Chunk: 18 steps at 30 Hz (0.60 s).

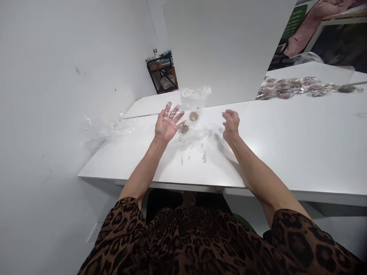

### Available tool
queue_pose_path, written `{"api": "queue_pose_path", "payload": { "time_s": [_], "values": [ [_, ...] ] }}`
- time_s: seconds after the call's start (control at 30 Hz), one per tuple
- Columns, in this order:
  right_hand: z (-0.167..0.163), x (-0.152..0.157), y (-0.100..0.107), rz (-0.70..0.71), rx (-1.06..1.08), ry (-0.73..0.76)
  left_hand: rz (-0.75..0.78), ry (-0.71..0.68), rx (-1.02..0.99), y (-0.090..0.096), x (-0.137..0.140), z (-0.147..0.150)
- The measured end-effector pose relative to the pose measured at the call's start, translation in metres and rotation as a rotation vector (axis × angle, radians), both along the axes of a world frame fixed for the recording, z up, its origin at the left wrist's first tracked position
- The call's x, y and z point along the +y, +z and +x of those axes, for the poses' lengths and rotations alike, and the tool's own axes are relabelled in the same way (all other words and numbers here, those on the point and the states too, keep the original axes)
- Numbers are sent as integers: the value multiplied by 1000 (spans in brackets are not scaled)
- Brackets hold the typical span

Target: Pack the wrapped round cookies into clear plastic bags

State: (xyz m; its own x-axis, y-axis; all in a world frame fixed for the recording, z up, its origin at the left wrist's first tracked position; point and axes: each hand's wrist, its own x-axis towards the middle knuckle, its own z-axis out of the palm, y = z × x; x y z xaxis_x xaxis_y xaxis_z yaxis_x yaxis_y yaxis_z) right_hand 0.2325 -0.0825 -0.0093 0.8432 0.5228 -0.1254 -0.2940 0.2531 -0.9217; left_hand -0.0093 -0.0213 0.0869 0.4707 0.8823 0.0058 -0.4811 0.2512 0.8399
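Note:
My left hand (168, 124) is raised over the white table (275, 152), palm up and fingers spread. Clear crinkled film seems to lie over its fingers; whether it clings or sits loose I cannot tell. Just right of its fingertips are two small round items, a tan one (194, 116) and a darker brown one (185, 129). Their kind is unclear. My right hand (231, 124) hovers further right with its fingers curled closed; anything in them is hidden. Between the hands, a faint, blurred stretch of clear plastic (205, 133) shows near the tabletop.
A clear plastic bag (196, 96) stands behind the round items. Crumpled film (114, 128) lies at the left by the wall. Wrapped round pieces (298, 88) line the back right, past a white panel (226, 49). A person's pink sleeve (308, 26) shows beyond.

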Motion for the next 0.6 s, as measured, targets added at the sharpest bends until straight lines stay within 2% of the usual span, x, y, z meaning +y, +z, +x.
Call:
{"api": "queue_pose_path", "payload": {
  "time_s": [0.03, 0.1, 0.17, 0.23, 0.3, 0.4, 0.5, 0.6],
  "values": [
    [-5, -2, 3, 68, -60, 48, 11, -10, 8, 2, -2, 3],
    [-18, -6, 9, 176, -141, 296, 33, -43, 29, 4, -8, 10],
    [-34, -10, 13, 226, -157, 553, 54, -80, 54, 6, -15, 19],
    [-46, -13, 17, 237, -117, 677, 83, -102, 86, 10, -22, 26],
    [-49, -13, 21, 230, -10, 675, 119, -92, 138, 17, -27, 30],
    [-36, -15, 29, 283, 121, 580, 181, -21, 245, 27, -28, 30],
    [-16, -23, 41, 420, 85, 500, 219, 64, 346, 30, -24, 30],
    [-8, -34, 52, 493, 46, 440, 208, 147, 423, 20, -18, 35]
  ]
}}
